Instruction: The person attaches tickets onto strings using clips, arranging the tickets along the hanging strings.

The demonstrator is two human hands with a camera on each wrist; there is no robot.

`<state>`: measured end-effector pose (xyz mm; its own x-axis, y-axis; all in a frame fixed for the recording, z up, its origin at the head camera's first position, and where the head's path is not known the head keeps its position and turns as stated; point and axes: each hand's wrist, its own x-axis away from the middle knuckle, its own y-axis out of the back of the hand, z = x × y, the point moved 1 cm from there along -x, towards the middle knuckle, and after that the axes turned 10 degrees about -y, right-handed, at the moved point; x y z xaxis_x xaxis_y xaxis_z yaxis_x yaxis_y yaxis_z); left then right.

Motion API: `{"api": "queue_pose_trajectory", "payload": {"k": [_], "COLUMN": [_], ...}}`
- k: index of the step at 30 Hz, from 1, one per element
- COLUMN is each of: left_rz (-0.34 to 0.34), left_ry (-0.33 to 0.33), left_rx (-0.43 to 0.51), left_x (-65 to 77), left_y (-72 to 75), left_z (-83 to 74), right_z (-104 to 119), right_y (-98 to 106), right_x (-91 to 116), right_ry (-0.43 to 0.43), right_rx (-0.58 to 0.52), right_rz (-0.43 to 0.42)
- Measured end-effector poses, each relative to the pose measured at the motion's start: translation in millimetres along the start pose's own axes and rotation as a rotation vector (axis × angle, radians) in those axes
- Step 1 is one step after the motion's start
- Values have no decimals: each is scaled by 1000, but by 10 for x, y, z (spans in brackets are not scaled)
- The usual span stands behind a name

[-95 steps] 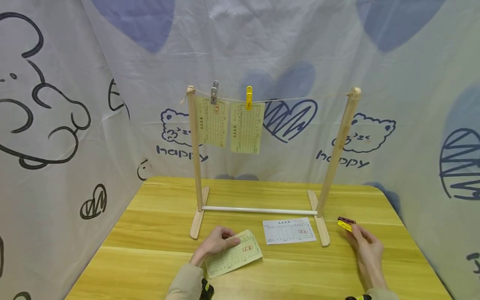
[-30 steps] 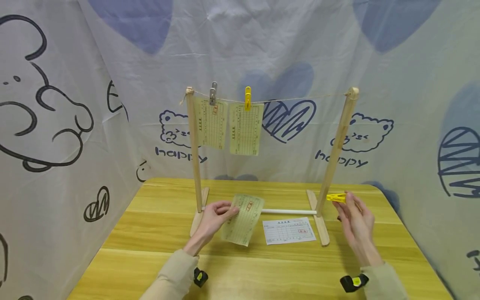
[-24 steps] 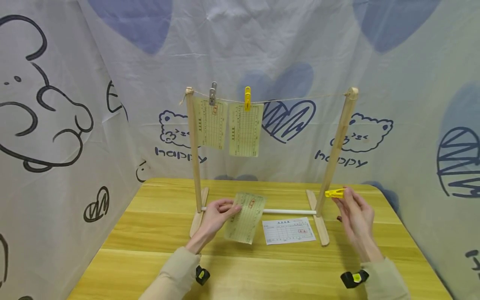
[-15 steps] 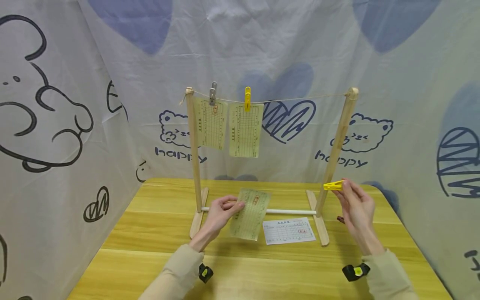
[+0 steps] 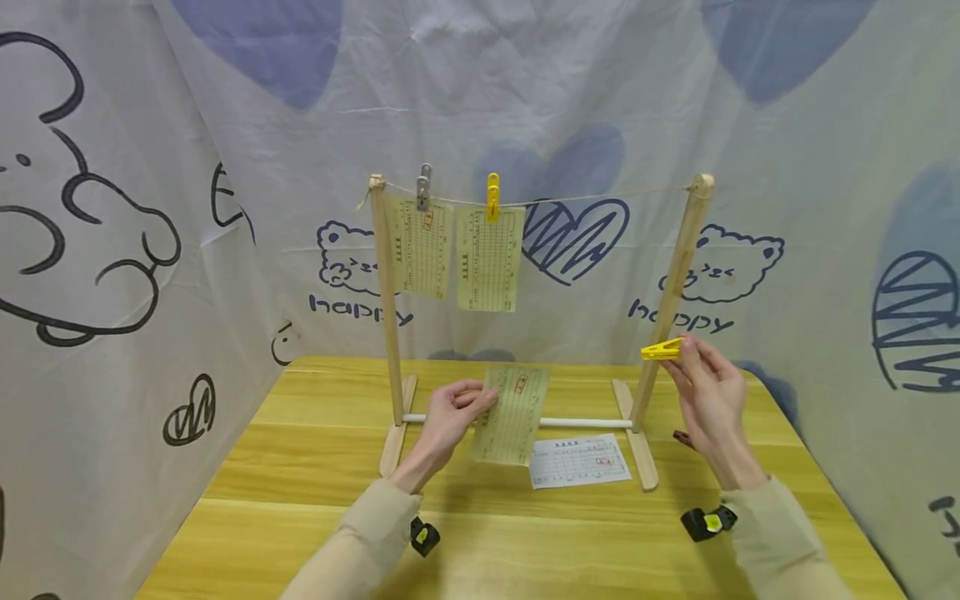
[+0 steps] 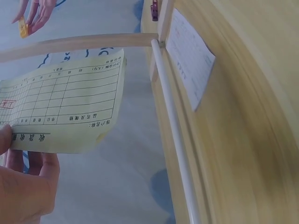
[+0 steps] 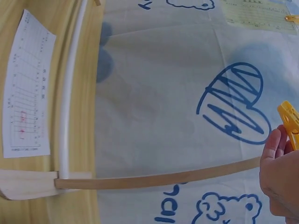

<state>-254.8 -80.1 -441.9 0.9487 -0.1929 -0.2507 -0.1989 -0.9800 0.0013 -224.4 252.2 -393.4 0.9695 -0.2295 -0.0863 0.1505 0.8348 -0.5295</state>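
In the head view my left hand point(image 5: 450, 421) pinches a yellow receipt slip point(image 5: 513, 417) by its left edge, holding it upright over the table. The left wrist view shows the slip's point(image 6: 60, 102) printed grid and red stamp up close. My right hand point(image 5: 708, 396) pinches a yellow clothespin point(image 5: 662, 350) in front of the rack's right post. Two more yellow slips hang from the string point(image 5: 585, 198): the left one point(image 5: 422, 250) under a grey clothespin point(image 5: 423, 190), the other point(image 5: 489, 262) under a yellow clothespin point(image 5: 492, 198).
A wooden rack with a left post point(image 5: 387, 308), a right post point(image 5: 675, 287) and a white crossbar point(image 5: 585, 423) stands on the table point(image 5: 300, 467). A white slip point(image 5: 581, 462) lies before the crossbar. A dark red clothespin point(image 5: 682, 437) lies by the right hand. Printed cloth hangs behind.
The left hand has lifted the yellow slip off the table and turned it upright, moving right. The right hand has picked up the yellow clothespin and raised it beside the right post.
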Motion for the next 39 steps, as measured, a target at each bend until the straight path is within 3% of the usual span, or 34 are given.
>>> {"api": "queue_pose_trajectory", "payload": {"k": [17, 27, 39], "left_rz": [-32, -59, -128], "left_ry": [-45, -49, -39], "left_rx": [87, 132, 146], "left_x": [-167, -243, -369], "left_y": [-175, -248, -327], "left_z": [-142, -275, -418], "right_z": [135, 246, 351], "right_y": [-290, -474, -711], "right_x": [-73, -189, -289], "right_ry": [88, 165, 184], "right_rx": [102, 90, 101], "right_rz": [119, 166, 187]}}
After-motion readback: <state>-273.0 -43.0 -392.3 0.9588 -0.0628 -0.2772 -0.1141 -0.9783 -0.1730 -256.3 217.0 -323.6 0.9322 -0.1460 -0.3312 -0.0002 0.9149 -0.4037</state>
